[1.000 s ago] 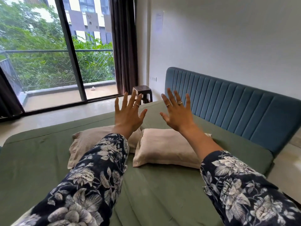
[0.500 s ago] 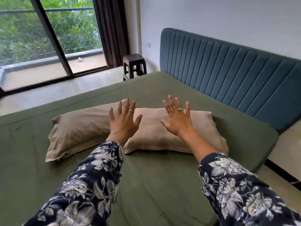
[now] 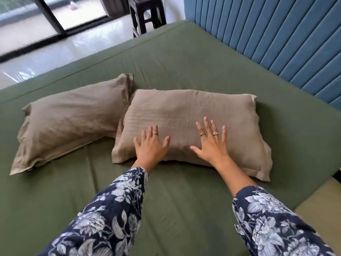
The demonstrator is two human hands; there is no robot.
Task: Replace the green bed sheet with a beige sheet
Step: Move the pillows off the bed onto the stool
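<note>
We are in a bedroom, seen from the head camera, the only view: a bed (image 3: 184, 200) fills most of the frame, a blue padded headboard (image 3: 276, 34) at the upper right, a dark stool (image 3: 145, 12) and a glass door (image 3: 55, 15) along the top edge.

The green sheet (image 3: 184, 61) is on the mattress, stretched flat with only faint creases, so we judge the swap has hardly begun. No beige sheet is in sight.

Two tan pillows lie on the green sheet at mid-frame. The left pillow (image 3: 73, 115) sits at centre left, its corner just touching the right pillow (image 3: 203, 111). Both of our hands are over the right pillow's near edge: the left hand (image 3: 150, 146) and the right hand (image 3: 212, 145) are spread, fingers straight, holding nothing. Whether the palms press the cloth or hover just above it, we cannot tell.

As we read it, both pillows must come off first, then the green sheet, then the beige sheet goes on.
</note>
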